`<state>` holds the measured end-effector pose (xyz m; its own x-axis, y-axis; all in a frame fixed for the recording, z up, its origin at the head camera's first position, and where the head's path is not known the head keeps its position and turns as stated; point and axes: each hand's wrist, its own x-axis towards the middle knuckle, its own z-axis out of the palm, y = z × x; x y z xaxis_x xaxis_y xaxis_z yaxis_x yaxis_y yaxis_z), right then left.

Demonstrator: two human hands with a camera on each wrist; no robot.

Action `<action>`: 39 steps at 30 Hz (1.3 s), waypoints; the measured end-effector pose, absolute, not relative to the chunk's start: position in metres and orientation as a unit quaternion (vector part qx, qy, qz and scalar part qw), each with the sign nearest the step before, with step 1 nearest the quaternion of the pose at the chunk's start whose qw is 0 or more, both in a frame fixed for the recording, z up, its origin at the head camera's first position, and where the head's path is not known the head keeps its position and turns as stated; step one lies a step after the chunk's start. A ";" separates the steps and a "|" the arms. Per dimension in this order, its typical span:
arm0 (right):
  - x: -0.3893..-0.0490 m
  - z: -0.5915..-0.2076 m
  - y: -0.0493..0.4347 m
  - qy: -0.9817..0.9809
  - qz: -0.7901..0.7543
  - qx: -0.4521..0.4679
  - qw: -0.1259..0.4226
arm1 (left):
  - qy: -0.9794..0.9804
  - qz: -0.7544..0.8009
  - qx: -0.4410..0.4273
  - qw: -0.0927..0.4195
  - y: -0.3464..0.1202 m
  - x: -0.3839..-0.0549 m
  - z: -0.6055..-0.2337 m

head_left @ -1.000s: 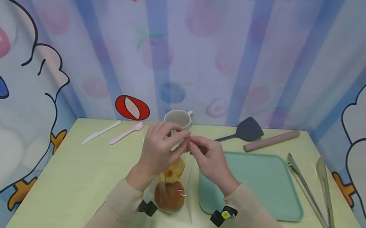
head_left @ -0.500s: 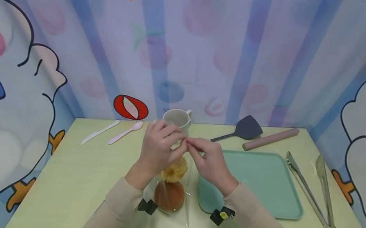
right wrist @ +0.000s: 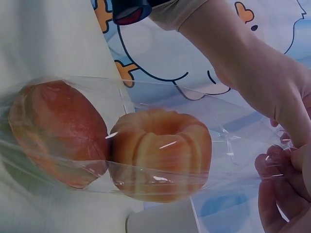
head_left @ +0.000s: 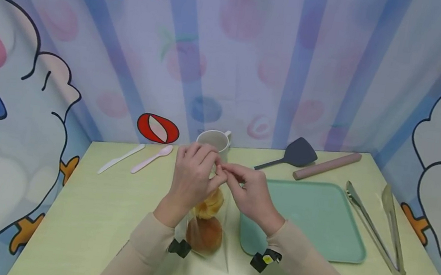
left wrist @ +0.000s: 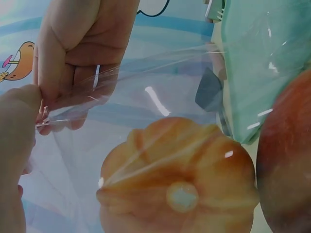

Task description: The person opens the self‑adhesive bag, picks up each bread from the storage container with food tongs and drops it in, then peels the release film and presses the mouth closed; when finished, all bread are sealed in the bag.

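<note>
Both hands pinch the gathered mouth of a clear plastic bag [right wrist: 233, 141]. My left hand [head_left: 193, 176] is on the left of the mouth, thumb against curled fingers. From the right, my right hand [head_left: 252, 192] pinches the film with thumb and forefinger, fingertips close to the left hand's. In the bag are two breads, one above the other. A yellow, ridged, ring-shaped bread [left wrist: 175, 170] is just below the hands, partly hidden by the left hand in the head view. Under it is a smooth brown round bun [right wrist: 58, 131].
A green tray [head_left: 314, 223] lies right of the bag, with metal tongs [head_left: 377, 234] beyond it. Behind are a white mug [head_left: 213, 141], a dark spatula [head_left: 300, 153] and a pinkish rolling pin [head_left: 327, 167]. A white knife [head_left: 120, 159] and pink spoon [head_left: 151, 159] lie left.
My left fingers, more spread a second ago, have drawn in and curl at the bag's mouth. My right hand keeps its pinch, shifted slightly left. The breads stay nearly in place.
</note>
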<state>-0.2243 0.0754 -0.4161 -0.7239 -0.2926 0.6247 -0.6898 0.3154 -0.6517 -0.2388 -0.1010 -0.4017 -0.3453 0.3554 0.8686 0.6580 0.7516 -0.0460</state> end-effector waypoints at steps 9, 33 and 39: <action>-0.223 -0.418 0.073 -0.784 0.513 0.289 0.196 | -0.801 -0.145 -0.272 0.513 -0.101 -0.237 -0.401; -0.227 -0.419 0.082 -0.767 0.592 0.210 0.133 | -0.772 -0.402 -0.328 0.367 -0.138 -0.237 -0.402; -0.229 -0.417 0.084 -0.760 0.599 0.211 0.139 | -0.731 -0.383 -0.368 0.429 -0.148 -0.239 -0.402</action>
